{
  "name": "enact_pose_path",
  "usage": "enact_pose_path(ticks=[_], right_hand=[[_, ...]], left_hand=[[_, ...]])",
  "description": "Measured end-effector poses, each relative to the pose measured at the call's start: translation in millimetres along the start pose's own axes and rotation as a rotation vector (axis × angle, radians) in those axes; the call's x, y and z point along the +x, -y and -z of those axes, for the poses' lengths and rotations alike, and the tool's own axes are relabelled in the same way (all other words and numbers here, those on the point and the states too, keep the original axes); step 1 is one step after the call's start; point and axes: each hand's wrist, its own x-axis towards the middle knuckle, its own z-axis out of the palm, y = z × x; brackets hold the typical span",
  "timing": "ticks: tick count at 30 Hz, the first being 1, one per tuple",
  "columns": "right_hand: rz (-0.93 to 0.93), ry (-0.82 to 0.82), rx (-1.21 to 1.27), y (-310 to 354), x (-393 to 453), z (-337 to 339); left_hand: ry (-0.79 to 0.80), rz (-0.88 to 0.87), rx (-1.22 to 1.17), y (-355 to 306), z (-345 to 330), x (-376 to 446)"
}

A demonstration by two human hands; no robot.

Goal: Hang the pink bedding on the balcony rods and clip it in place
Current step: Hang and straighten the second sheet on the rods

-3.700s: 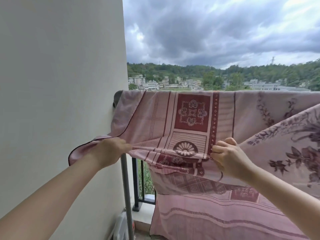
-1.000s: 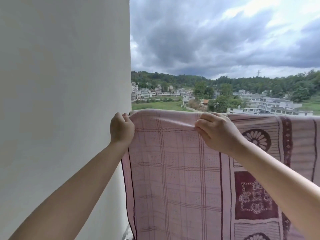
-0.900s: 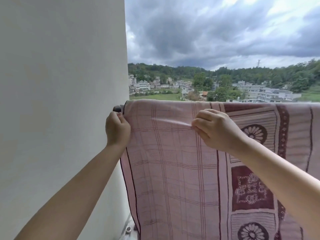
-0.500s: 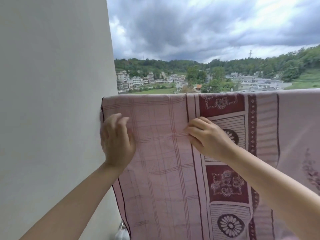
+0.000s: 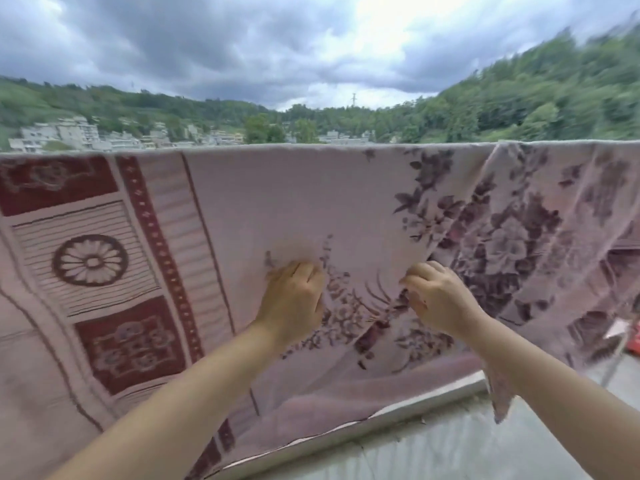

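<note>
Already draped over the balcony rod, the pink bedding point(image 5: 284, 202) hangs down its near side; the left hand point(image 5: 292, 303) and right hand point(image 5: 438, 299) each pinch a fold. Best to tug both evenly downward, flattening the diagonal crease before any clipping.

Pink bedding point(image 5: 277, 202) hangs draped over a horizontal line across the full width of view, top edge straight. Left portion: dark red panels, stripes, a round flower medallion. Right portion: purple floral print, folds gathered. Lower hem falls to the ledge. Rod itself hidden under cloth.
</note>
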Motion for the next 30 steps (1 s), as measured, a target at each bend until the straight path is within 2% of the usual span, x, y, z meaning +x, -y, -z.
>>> enact_pose_path(ticks=[7, 11, 15, 21, 25, 27, 30], right_hand=[[-0.231, 0.249, -0.224, -170.9, -104.8, 14.4], [-0.32, 0.378, -0.247, -242.9, -129.1, -4.6], [-0.351, 0.632, -0.262, -282.7, -143.2, -48.6], [-0.48, 0.751, -0.279, -329.4, -183.7, -126.2], [-0.602, 0.678, -0.272, -375.6, -209.0, -161.5], [-0.7, 0.603, -0.232, -405.6, -214.9, -169.4], [-0.787, 0.563, -0.142, -458.3, -221.8, -176.8]], left_hand=[[0.158, -0.12, -0.065, -148.9, -88.0, 105.3], [0.328, -0.148, -0.064, -201.0, -142.8, 158.7], [0.458, -0.218, 0.0, -226.2, -207.4, 178.4], [0.466, -0.293, 0.122, -262.2, -288.0, 187.6], [0.543, -0.353, 0.106, -298.3, -320.2, 188.6], [0.622, -0.285, 0.006, -318.2, -327.4, 194.8], [0.941, 0.129, -0.207, -348.7, -347.4, 206.5]])
